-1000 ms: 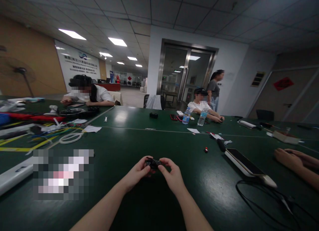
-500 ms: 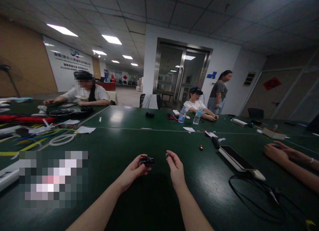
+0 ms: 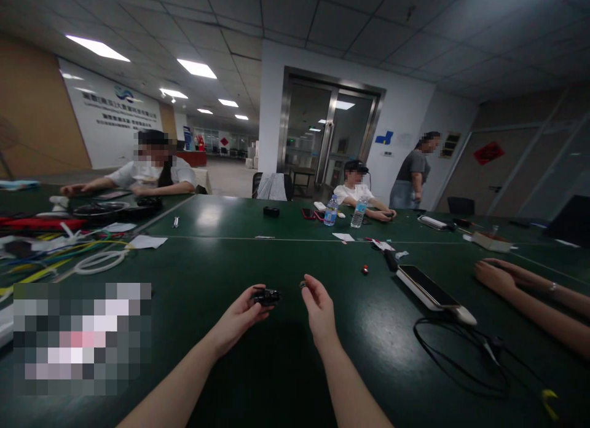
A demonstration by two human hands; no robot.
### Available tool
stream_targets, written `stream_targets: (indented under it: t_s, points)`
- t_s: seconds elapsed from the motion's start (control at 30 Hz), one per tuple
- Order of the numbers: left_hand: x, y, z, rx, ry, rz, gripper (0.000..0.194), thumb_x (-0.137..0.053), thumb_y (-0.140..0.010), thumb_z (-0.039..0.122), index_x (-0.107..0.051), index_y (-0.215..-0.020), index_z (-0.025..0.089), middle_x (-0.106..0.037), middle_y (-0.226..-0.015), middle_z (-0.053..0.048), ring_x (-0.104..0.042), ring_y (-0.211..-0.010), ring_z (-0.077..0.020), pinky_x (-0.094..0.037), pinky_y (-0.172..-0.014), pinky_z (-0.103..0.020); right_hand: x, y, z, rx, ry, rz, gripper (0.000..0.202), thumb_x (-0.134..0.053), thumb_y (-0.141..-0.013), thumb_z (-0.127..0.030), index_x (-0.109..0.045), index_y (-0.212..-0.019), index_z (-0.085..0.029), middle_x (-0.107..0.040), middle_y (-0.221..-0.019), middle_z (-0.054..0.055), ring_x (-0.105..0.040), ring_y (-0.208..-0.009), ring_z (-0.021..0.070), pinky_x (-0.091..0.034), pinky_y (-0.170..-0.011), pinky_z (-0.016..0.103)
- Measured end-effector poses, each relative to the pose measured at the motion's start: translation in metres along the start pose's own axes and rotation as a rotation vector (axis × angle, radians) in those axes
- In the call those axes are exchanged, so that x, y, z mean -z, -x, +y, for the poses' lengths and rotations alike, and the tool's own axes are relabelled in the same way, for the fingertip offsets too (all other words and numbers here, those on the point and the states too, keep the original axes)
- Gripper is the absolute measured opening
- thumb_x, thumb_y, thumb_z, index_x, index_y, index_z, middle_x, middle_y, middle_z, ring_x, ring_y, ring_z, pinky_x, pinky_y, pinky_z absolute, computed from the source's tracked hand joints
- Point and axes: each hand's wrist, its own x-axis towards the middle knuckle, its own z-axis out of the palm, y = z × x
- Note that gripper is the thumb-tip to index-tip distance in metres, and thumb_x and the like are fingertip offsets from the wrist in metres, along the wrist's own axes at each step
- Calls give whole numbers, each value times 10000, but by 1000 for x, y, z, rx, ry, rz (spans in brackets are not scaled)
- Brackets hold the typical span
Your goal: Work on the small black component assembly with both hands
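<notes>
Above the green table (image 3: 276, 262), my left hand (image 3: 237, 317) grips a small dark object (image 3: 267, 296), glossy black with what look like metallic bits; its exact kind is not clear. Its fingers wrap the near side of that piece, and the far end sticks out to the right. A short gap away, my right hand (image 3: 319, 308) pinches a tiny dark round piece (image 3: 303, 285) between thumb and fingertips. That piece is too small to name. The two pieces are apart. A small red-and-white item (image 3: 365, 269) lies beyond my right hand.
A white device with a dark screen (image 3: 433, 289) and a black cable (image 3: 417, 329) lie at right. Another person's hands (image 3: 495, 277) rest beyond them. Water bottles (image 3: 330, 210) stand at the back. Tangled cables (image 3: 99, 262) and papers (image 3: 148, 241) lie left.
The whole view has shifted a little, so most things sit further left. Both hands keep their grips, with about the same gap between them. The standing person in the background has moved right.
</notes>
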Motion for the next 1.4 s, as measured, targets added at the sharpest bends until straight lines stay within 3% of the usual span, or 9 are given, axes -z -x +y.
stream_targets:
  t_s: [0.37,0.57,0.77,1.17,1.4]
  points:
    - [-1,1,-1,2,-4,-42,384,-608,-760,237,-478,-1122,228,-594,-1115,-94,-560,-1047,-251,-388,-931,-411,-12,11,-11,48,237,-198,279,-588,-734,-283,-614,-1003,-216,-638,-963,46,-578,-905,198,-438,-858,381]
    - [-3,0,-5,-8,37,-76,361,-640,-734,232,-525,-1075,210,-592,-1082,-83,-571,-992,-227,-390,-939,-406,-20,19,-9,176,362,-304,220,-616,-705,-213,-648,-919,-256,-603,-1001,37,-532,-993,202,-406,-903,374]
    - [-3,-2,-9,38,53,-55,332,-663,-715,224,-537,-1021,204,-593,-1007,-56,-576,-935,-192,-411,-916,-389,-22,19,-8,168,501,-332,209,-648,-673,-202,-667,-871,-267,-593,-1030,40,-517,-1022,218,-381,-923,400]
    - [-3,2,1,110,157,-88,323,-636,-729,169,-554,-1040,203,-638,-1030,-63,-595,-979,-205,-401,-924,-358,-16,20,-13,108,318,-425,467,-604,-688,-149,-544,-1128,-290,-583,-1155,28,-516,-1094,217,-378,-953,426]
    - [-6,-1,-3,141,116,7,184,-631,-734,250,-587,-903,189,-648,-881,-32,-629,-747,-143,-473,-737,-294,-17,22,-11,106,365,-422,427,-636,-667,-173,-575,-1080,-261,-611,-1094,21,-537,-1054,201,-388,-951,384]
